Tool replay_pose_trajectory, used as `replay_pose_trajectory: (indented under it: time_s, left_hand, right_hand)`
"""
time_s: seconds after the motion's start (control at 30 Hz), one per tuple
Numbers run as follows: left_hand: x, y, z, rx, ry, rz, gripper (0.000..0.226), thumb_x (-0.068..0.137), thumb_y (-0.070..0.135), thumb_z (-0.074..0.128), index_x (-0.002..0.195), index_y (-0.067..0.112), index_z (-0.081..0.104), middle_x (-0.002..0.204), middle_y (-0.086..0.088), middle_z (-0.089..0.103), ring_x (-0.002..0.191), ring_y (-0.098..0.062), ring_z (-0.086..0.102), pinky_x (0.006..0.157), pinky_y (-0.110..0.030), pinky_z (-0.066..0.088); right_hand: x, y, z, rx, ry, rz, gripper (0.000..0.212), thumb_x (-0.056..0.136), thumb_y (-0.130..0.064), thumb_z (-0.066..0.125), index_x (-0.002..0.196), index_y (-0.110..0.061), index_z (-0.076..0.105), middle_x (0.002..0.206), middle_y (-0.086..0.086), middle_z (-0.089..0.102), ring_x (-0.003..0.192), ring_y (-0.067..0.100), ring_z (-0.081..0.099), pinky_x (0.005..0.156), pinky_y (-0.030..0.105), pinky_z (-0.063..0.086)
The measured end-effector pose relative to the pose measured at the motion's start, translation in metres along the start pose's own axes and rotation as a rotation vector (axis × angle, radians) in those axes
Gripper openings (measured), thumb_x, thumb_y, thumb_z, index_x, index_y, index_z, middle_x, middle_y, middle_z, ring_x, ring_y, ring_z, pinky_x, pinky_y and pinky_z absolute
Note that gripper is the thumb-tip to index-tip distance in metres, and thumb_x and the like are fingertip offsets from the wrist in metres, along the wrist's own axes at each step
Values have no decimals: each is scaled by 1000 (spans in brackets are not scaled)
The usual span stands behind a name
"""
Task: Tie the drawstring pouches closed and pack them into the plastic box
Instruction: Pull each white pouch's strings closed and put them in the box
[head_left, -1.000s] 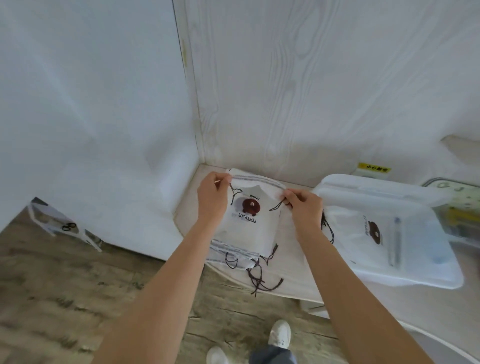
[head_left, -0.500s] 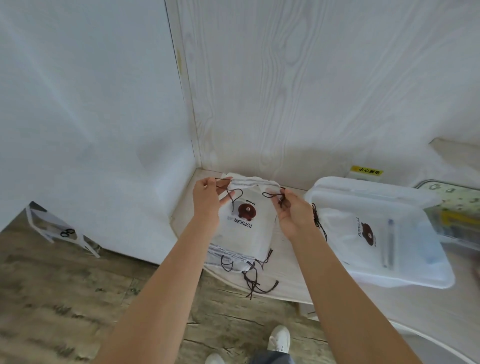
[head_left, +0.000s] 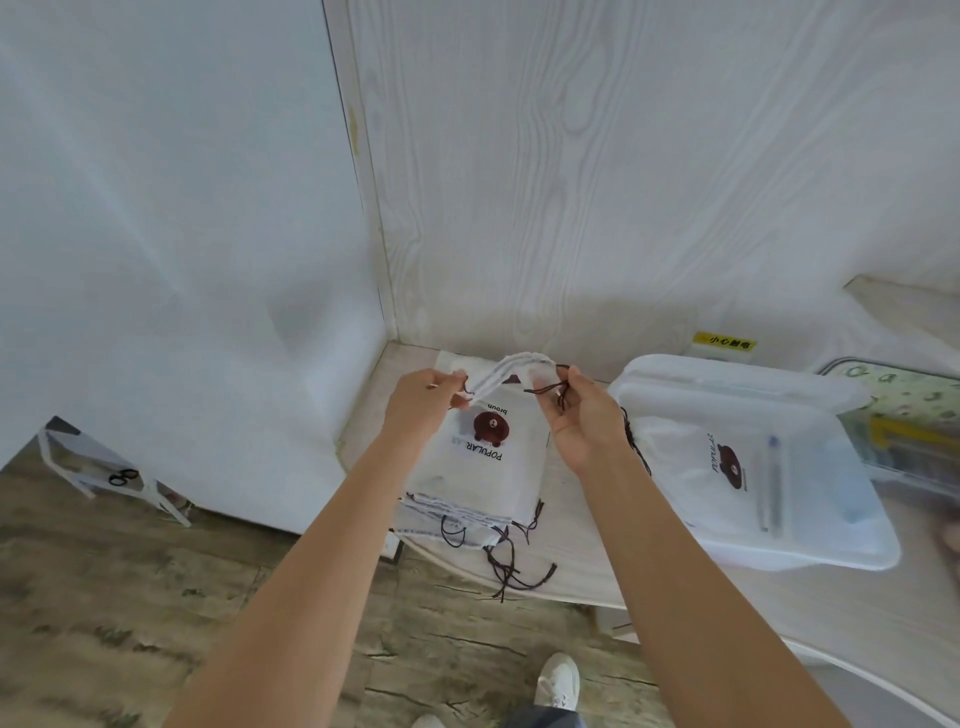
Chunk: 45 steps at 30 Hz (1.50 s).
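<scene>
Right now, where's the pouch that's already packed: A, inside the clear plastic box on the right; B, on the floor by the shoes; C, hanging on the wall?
A: a white bear-print pouch lies inside the clear plastic box, to the right of both hands.

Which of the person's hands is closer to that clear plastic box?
The right hand. It grips the pouch cord just beside the plastic box; the left hand pinches the cord on the pouch's far side.
</scene>
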<state>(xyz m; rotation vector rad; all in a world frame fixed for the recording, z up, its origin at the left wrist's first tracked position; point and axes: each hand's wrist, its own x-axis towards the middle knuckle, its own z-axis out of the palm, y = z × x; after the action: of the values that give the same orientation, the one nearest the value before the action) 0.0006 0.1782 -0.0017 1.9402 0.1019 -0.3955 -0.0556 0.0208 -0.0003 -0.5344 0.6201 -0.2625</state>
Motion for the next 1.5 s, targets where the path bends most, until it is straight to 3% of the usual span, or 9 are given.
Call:
replay_pose_trajectory:
  time_s: [0.13,0.37,0.53,0.77,0.9,1.03,1.13,1.23,1.5]
  left_hand:
    - [-5,10,1,-8,-139,-75,45,92,49,46,76,11,63,55,2,49,26,-2,26,34,-15,21]
    - [4,0,-4,340,-51,235,43,88,37,58,61,12,36,55,2,33,52,-13,31,50,-24,21]
    - [15,-4,-17,574,-153,430,47,90,43,55,60,9,44,54,-4,40,49,-15,34,50,-26,23]
    - [21,-1,-16,375,132,340,44,97,28,46,54,16,40,53,2,41,49,-10,38,50,-26,26]
    - [26,-2,-15,73,213,156,44,96,22,47,53,14,41,53,-1,39,46,-10,35,53,-28,28]
    - [35,-1,-16,-532,169,-161,38,93,17,53,57,13,41,44,3,36,26,-3,23,30,-14,18]
    - [46,-8,-23,-834,49,-313,36,95,17,51,60,13,41,32,10,36,24,-4,22,26,-15,16]
    - [49,-11,-26,-926,4,-353,37,96,15,49,60,13,38,30,8,36,23,-3,23,25,-15,16]
    - [34,-1,-28,-921,-102,-286,33,94,27,52,64,18,44,42,11,32,35,-2,26,32,-14,19]
  right_hand:
    - [1,2,4,31,32,0,18,95,0,45,79,1,53,59,10,64,58,19,64,60,27,59]
    - [6,1,5,28,-11,4,19,96,-1,42,79,-1,51,73,14,71,76,21,59,67,24,57]
    - [4,2,7,30,25,37,25,100,-5,34,79,-4,48,91,12,67,66,12,52,54,13,52]
    - [9,-1,8,28,72,105,26,102,-12,30,87,-5,51,68,-1,72,85,16,60,67,26,52]
    - [8,-4,7,-7,80,78,33,102,-9,27,76,-5,48,69,5,64,74,17,58,67,26,48]
    - [14,-8,7,-317,82,-140,28,100,-5,30,74,-13,39,62,3,41,55,15,43,48,21,33]
    - [18,-12,-1,-906,34,-438,24,96,-2,31,77,-16,37,57,1,43,51,18,42,50,28,34]
    - [12,-18,-6,-1504,-105,-655,16,96,-3,32,83,-12,38,59,5,50,54,23,45,55,34,38]
    - [5,-12,2,-2053,-267,-680,13,97,-7,32,108,-9,39,70,6,48,64,29,50,60,37,36]
